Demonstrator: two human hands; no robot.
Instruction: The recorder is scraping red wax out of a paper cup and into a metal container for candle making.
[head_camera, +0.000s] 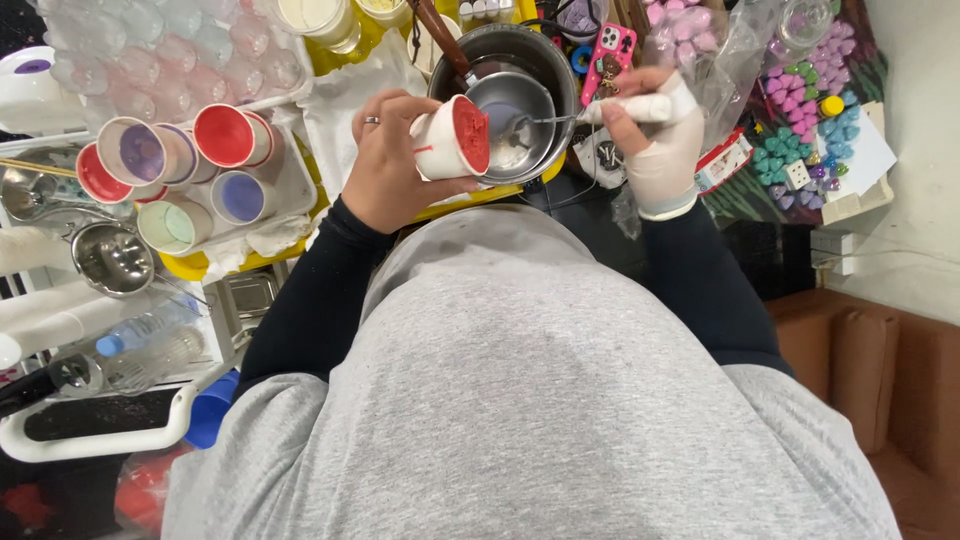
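My left hand (385, 160) grips a white paper cup (450, 138) lined with red wax, tipped on its side with its mouth toward a small steel bowl (530, 100). That bowl sits inside a larger steel pot (555, 50). My right hand (655, 135), in a pale glove, holds a white-handled metal spoon (545, 120) whose tip rests in the small bowl. A ring shows on my left hand.
A tray (290, 185) at the left carries several paper cups with red, purple and green residue. A steel ladle (110, 258) and plastic bottles (130, 350) lie lower left. A pink phone (608, 58), bagged pastel wax pieces (690, 30) and small coloured shapes (810, 140) sit at right.
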